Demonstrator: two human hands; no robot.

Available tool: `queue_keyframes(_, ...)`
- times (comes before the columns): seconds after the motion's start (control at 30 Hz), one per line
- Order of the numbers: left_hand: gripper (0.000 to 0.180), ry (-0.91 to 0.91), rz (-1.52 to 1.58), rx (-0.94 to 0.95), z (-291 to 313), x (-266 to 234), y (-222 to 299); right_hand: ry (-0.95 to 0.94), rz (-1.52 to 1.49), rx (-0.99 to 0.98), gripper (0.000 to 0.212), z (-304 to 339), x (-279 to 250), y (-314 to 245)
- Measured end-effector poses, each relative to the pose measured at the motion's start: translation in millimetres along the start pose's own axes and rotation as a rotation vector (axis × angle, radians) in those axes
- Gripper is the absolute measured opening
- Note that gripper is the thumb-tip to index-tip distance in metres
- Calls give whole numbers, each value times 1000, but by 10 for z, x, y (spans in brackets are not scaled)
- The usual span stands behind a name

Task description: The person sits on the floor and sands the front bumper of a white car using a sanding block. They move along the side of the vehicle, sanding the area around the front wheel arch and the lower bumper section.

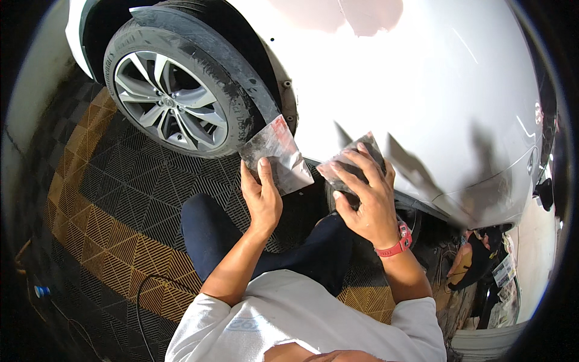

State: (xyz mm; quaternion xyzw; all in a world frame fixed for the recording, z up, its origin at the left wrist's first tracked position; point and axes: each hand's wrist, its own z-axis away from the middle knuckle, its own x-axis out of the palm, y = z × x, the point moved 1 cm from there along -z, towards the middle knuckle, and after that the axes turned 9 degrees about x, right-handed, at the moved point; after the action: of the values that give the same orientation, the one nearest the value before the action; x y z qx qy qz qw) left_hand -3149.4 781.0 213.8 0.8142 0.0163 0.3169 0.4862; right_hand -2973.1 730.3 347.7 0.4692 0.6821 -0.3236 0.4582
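My left hand (263,199) grips the lower edge of a flat, square plate (278,145), thumb on top. The plate is smeared grey, with a reddish patch near its far corner. My right hand (373,211) holds a second flat plate (371,145), also smeared grey and pinkish, its fingers spread over the face and covering much of it. The two plates are apart, tilted toward each other in front of the white car body (386,78). What the plates are made of, I cannot tell.
A wheel (172,102) stands at the far left under a dark wheel-arch trim (205,42). Black and yellow grid tiles (120,241) cover the floor, with a black cable (140,295) on them. At the right, a person in dark and yellow clothing (476,262) is low down beside the car.
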Motion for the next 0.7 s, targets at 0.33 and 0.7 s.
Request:
queue_keyframes(0.33,31,285,476,-378,-133,-602,-749,-132,299,-149,43,-423,-162,43)
queue_keyframes(0.7,59,-30,8,-1114,1127,-1316,-2371,99,1024,-734,57,-2000,-1501,329)
